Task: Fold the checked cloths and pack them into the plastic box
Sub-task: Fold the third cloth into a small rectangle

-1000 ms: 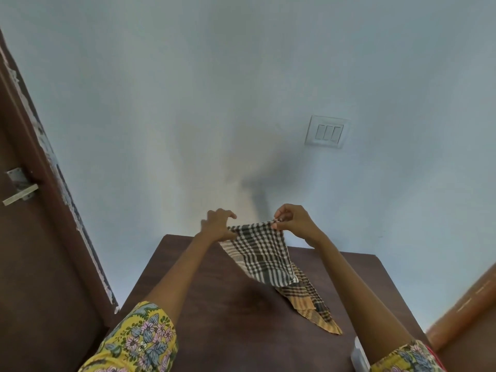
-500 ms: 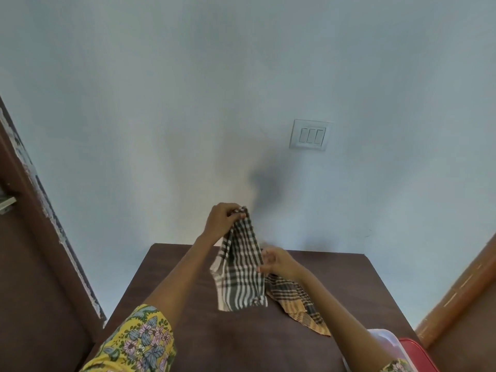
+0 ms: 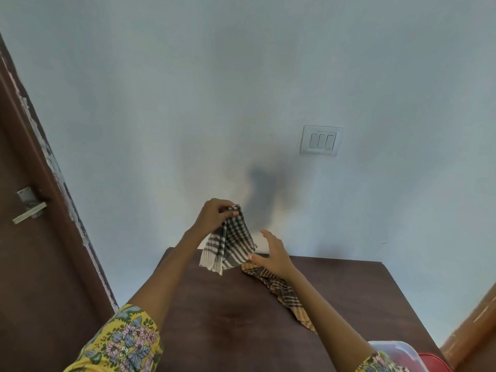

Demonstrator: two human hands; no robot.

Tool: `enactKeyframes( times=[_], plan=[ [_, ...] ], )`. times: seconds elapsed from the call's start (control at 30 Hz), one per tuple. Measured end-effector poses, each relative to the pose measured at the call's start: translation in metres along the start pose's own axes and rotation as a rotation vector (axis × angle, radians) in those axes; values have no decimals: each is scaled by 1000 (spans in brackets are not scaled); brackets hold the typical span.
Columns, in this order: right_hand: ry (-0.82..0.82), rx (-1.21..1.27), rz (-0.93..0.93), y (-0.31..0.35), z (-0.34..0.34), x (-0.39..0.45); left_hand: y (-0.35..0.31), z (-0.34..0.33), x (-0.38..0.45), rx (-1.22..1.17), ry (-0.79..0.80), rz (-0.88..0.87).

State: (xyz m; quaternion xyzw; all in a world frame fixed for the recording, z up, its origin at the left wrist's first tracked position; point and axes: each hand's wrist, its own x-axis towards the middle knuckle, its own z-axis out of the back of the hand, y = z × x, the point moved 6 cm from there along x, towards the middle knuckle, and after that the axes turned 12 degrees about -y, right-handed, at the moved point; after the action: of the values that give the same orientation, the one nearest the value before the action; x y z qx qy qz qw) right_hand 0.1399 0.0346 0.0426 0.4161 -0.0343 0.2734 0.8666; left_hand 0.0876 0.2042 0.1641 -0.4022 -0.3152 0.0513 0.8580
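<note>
Head view: the left hand [image 3: 214,217] pinches the top corners of the grey checked cloth [image 3: 228,242] in its fingers [image 3: 231,210], so the cloth hangs folded above the table [image 3: 349,291]. The right hand [image 3: 272,255], fingers spread and straight, sits just beside the cloth's lower edge. An orange checked cloth [image 3: 281,291] lies on the table; the plastic box [image 3: 397,350] is at the lower right, contents not discernible.

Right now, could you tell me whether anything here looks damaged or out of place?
Yes: the door frame on the left has chipped, flaking paint along its edge. The tan checked cloth lies rumpled and unfolded on the table.
</note>
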Motion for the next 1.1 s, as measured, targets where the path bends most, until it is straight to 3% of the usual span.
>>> enactKeyframes(
  times=[0.13, 0.23, 0.4, 0.63, 0.77, 0.87, 1.1],
  plan=[
    [9, 9, 90, 17, -17, 1, -10, -4, -6, -41, 50, 4],
    [129, -103, -6, -14, -37, -18, -2, 13, -5, -49, 10, 40],
    [266, -101, -27, -49, -45, -50, 46, 50, -17, 180, -79, 224],
    [92, -116, 60, -34, -26, -53, 89, 71, -48, 303, -427, 467],
    [164, -352, 36, -45, -27, -53, 89, 73, -51, 239, -532, 500],
    [223, -436, -31, -65, -26, -56, 82, 73, -43, 157, -522, 445],
    [213, -287, -38, -32, -31, -39, 53, 49, -27, 135, -293, 176]
  ],
)
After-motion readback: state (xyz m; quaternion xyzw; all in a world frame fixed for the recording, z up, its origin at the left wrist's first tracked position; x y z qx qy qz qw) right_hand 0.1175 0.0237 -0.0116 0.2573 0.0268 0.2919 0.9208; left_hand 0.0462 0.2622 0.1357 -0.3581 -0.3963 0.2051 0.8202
